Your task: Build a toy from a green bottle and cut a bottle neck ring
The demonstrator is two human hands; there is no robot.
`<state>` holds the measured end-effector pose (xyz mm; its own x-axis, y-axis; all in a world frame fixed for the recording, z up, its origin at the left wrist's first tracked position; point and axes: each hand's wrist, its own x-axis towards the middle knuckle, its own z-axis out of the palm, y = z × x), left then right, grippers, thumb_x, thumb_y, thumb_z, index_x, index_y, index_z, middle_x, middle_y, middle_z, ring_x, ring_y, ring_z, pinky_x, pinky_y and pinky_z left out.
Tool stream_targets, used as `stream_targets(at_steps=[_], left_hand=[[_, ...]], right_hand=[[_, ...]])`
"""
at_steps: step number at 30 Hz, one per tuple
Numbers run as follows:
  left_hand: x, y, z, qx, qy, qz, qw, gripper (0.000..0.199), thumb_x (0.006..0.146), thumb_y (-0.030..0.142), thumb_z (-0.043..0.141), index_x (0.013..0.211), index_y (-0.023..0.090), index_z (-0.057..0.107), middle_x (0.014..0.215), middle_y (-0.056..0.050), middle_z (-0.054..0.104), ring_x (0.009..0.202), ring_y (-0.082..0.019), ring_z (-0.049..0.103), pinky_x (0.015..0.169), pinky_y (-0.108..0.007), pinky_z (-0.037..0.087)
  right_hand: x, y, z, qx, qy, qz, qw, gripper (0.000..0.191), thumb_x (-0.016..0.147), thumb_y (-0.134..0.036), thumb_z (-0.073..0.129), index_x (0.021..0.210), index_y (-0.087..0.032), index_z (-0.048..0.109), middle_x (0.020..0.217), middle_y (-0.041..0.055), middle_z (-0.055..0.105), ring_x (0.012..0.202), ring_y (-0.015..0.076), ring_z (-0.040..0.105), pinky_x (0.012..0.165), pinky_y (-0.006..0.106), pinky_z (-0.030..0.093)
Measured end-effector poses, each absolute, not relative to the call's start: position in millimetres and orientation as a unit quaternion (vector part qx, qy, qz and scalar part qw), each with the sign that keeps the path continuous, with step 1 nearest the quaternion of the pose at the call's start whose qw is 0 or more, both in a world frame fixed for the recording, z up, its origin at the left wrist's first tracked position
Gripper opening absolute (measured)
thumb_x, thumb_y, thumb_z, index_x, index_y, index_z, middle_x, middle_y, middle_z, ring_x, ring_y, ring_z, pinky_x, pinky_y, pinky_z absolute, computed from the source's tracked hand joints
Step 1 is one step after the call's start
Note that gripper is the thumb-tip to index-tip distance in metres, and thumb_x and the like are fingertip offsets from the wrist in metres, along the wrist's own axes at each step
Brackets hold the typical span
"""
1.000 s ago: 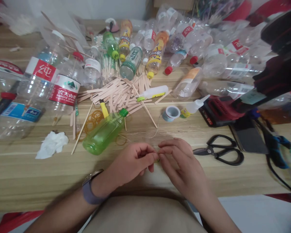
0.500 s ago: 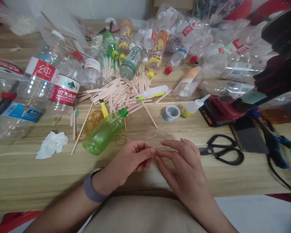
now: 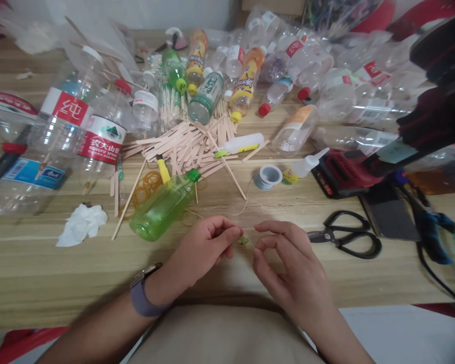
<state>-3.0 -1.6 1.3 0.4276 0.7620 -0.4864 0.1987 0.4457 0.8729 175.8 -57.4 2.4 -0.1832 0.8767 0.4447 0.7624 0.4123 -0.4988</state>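
Piece (image 3: 243,241) seemingly points lengthwise from left hand (image 3: 208,247) to right hand (image 3: 293,263).

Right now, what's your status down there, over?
Left hand: pinching small greenish piece. Right hand: seemingly pinching thin strand beside it. Nearest obstacles: green bottle to the left, black-handled scissors to the right.

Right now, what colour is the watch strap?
Muted purple on the left wrist, clearest in the head view.

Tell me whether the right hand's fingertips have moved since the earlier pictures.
Yes. The fingertips of the right hand have shifted rightward, nearer to the scissors.
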Motion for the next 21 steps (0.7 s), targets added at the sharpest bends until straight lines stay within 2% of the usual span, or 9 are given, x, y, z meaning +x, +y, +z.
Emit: stream_targets(at_steps=[3,7,11,13,18,21], left_hand=[[-4,-3,2,0.541,0.508,0.198,0.641,0.024,0.09,0.04,0.056,0.083,0.019,0.064,0.058,0.007,0.054,0.053,-0.011,0.046,0.052,-0.025,0.035],[-4,-5,2,0.605,0.507,0.216,0.575,0.022,0.092,0.037,0.053,0.084,0.019,0.065,0.072,0.003,0.062,0.07,-0.015,0.056,0.065,-0.028,0.041],[-3,-5,3,0.631,0.503,0.209,0.552,0.022,0.092,0.036,0.051,0.084,0.019,0.062,0.073,0.002,0.061,0.071,-0.017,0.055,0.066,-0.029,0.041],[-3,-5,4,0.636,0.499,0.202,0.553,0.022,0.092,0.036,0.049,0.084,0.02,0.061,0.073,0.002,0.06,0.07,-0.017,0.055,0.065,-0.029,0.04],[-3,-5,3,0.65,0.489,0.194,0.548,0.022,0.094,0.035,0.046,0.083,0.02,0.059,0.07,0.003,0.057,0.068,-0.016,0.052,0.063,-0.028,0.038],[-5,-6,2,0.649,0.496,0.201,0.541,0.025,0.097,0.035,0.041,0.079,0.022,0.053,0.068,0.004,0.053,0.065,-0.015,0.049,0.063,-0.028,0.038]], right_hand=[[176,-60,4,-0.542,-0.759,0.099,0.347,0.011,0.091,-0.014,0.055,0.086,-0.024,0.054,0.097,0.0075,0.068,0.089,0.0212,0.069,0.075,0.037,0.055],[175,-65,8,-0.568,-0.72,0.18,0.355,0.015,0.093,-0.014,0.051,0.083,-0.025,0.051,0.094,0.0077,0.07,0.087,0.0193,0.073,0.06,0.027,0.057],[174,-69,8,-0.595,-0.664,0.274,0.361,0.015,0.098,-0.021,0.049,0.084,-0.025,0.051,0.102,0.0068,0.074,0.077,0.0155,0.076,0.053,0.022,0.057],[174,-70,7,-0.594,-0.652,0.285,0.374,0.014,0.099,-0.023,0.049,0.086,-0.026,0.051,0.104,0.006,0.074,0.077,0.0148,0.076,0.055,0.021,0.057],[178,-71,5,-0.58,-0.674,0.249,0.385,0.012,0.099,-0.02,0.049,0.089,-0.027,0.049,0.108,0.0025,0.072,0.086,0.0126,0.075,0.069,0.022,0.058],[180,-70,6,-0.551,-0.704,0.226,0.387,0.013,0.097,-0.016,0.048,0.091,-0.027,0.048,0.101,0.0005,0.069,0.09,0.012,0.072,0.076,0.023,0.056]])
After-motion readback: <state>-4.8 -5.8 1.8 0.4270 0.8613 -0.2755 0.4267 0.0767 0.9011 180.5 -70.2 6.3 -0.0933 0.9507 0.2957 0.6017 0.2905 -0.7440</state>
